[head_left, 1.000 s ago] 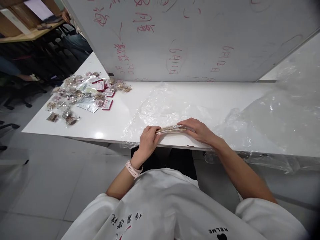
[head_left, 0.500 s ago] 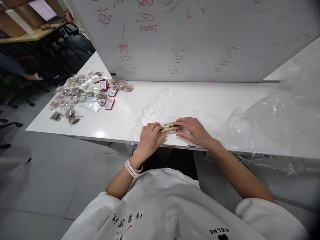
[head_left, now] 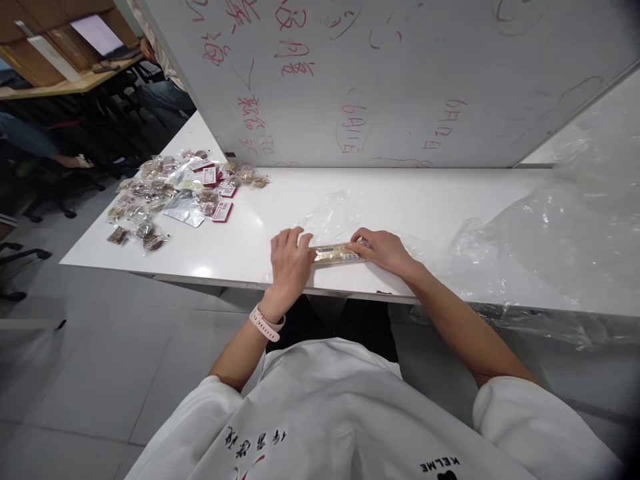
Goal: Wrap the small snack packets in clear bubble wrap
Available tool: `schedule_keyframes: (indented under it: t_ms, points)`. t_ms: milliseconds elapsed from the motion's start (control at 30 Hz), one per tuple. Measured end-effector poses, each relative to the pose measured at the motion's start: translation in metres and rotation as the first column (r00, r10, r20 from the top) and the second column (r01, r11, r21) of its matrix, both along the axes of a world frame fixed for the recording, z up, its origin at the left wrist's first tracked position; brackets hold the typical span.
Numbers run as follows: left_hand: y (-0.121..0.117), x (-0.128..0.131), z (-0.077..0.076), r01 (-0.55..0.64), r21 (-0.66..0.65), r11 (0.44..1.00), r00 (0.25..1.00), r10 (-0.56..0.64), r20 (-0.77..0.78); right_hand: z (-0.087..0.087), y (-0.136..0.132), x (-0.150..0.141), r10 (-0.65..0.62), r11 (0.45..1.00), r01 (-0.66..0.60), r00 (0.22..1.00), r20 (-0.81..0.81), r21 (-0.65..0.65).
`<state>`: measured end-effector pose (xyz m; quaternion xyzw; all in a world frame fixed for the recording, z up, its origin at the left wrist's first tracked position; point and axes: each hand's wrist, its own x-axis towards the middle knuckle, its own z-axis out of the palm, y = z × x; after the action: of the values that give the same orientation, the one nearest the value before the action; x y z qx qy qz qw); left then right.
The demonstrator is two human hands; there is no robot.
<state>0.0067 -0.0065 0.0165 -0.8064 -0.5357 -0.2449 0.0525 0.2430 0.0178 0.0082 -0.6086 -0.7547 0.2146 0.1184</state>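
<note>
A narrow rolled-up plastic packet (head_left: 334, 254) with brownish contents lies on the white table (head_left: 430, 200) near its front edge, on top of a clear plastic sheet (head_left: 345, 213). My left hand (head_left: 289, 261), with a pink watch on the wrist, curls its fingers over the packet's left end. My right hand (head_left: 383, 251) presses closed fingers on the packet's right end. Both hands rest on the tabletop.
A pile of small snack packets and red-labelled cards (head_left: 175, 193) lies at the table's far left. A whiteboard (head_left: 400, 73) with red writing stands along the back. Crumpled clear plastic (head_left: 550, 233) covers the right side. Chairs and another person's legs (head_left: 45, 147) are at far left.
Both hands slid the rolled packet a little farther from the table's edge. The visible stretch of packet between them has shortened as the hands came closer together. The camera view shifted slightly.
</note>
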Motion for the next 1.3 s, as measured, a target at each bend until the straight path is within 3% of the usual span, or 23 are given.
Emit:
schedule_keyframes:
  t_ms: [133, 300, 400, 433, 500, 567, 600, 633, 667, 700, 733, 800, 900, 967, 1100, 1200, 1300]
  points:
    - [-0.016, 0.016, -0.017, 0.283, -0.094, 0.955, 0.956, -0.288, -0.051, 0.001, 0.003, 0.000, -0.016, 1.000, 0.016, 0.999, 0.031, -0.012]
    - [-0.023, 0.016, -0.033, 0.275, -0.158, 0.948, 0.950, -0.293, -0.106, 0.026, 0.008, 0.044, 0.094, 0.990, -0.081, 0.988, 0.120, -0.114]
    - [-0.020, 0.013, -0.038, 0.273, -0.140, 0.952, 0.954, -0.286, -0.086, 0.049, 0.010, 0.083, 0.023, 0.994, 0.007, 0.964, 0.264, -0.112]
    - [-0.018, 0.013, -0.039, 0.270, -0.133, 0.954, 0.957, -0.281, -0.073, 0.056, 0.008, 0.095, -0.035, 0.998, 0.051, 0.952, 0.304, -0.047]
    - [-0.014, 0.014, -0.040, 0.254, -0.120, 0.960, 0.965, -0.260, -0.039, 0.069, 0.001, 0.111, -0.204, 0.968, 0.131, 0.910, 0.362, 0.216]
    - [-0.009, 0.016, -0.039, 0.229, -0.119, 0.966, 0.973, -0.230, 0.001, 0.076, -0.013, 0.116, -0.444, 0.815, 0.214, 0.828, 0.342, 0.539]
    - [-0.006, 0.017, -0.038, 0.219, -0.125, 0.968, 0.976, -0.218, 0.022, 0.077, -0.022, 0.114, -0.529, 0.729, 0.248, 0.795, 0.296, 0.637]
    - [-0.004, 0.018, -0.036, 0.213, -0.135, 0.968, 0.977, -0.209, 0.042, 0.075, -0.031, 0.110, -0.557, 0.694, 0.274, 0.791, 0.254, 0.666]
    - [-0.002, 0.019, -0.035, 0.211, -0.148, 0.966, 0.977, -0.204, 0.059, 0.071, -0.041, 0.102, -0.516, 0.730, 0.278, 0.823, 0.236, 0.624]
    - [0.000, 0.019, -0.033, 0.213, -0.161, 0.964, 0.976, -0.204, 0.074, 0.064, -0.049, 0.093, -0.413, 0.814, 0.238, 0.878, 0.240, 0.531]
    - [0.001, 0.019, -0.032, 0.217, -0.171, 0.961, 0.975, -0.205, 0.086, 0.056, -0.056, 0.083, -0.267, 0.899, 0.145, 0.929, 0.255, 0.413]
    - [0.002, 0.019, -0.030, 0.224, -0.179, 0.958, 0.973, -0.208, 0.103, 0.034, -0.063, 0.063, -0.028, 0.970, -0.046, 0.954, 0.299, 0.237]
    - [0.000, 0.019, -0.031, 0.229, -0.177, 0.957, 0.970, -0.210, 0.120, 0.003, -0.057, 0.041, 0.016, 0.965, -0.103, 0.941, 0.337, 0.241]
    - [-0.001, 0.018, -0.032, 0.226, -0.172, 0.959, 0.970, -0.205, 0.132, -0.009, -0.048, 0.033, 0.007, 0.952, -0.074, 0.975, 0.221, 0.296]
    - [0.002, 0.019, -0.035, 0.230, -0.157, 0.960, 0.968, -0.209, 0.138, -0.015, -0.037, 0.012, 0.201, 0.911, -0.154, 0.976, -0.086, 0.383]
    - [0.003, 0.021, -0.034, 0.219, -0.171, 0.961, 0.973, -0.201, 0.116, -0.015, -0.036, -0.008, 0.355, 0.871, -0.295, 0.931, -0.088, 0.392]
    - [-0.015, 0.023, -0.032, 0.176, -0.102, 0.979, 0.978, -0.161, 0.136, -0.021, -0.034, -0.019, 0.383, 0.861, -0.348, 0.923, -0.024, 0.370]
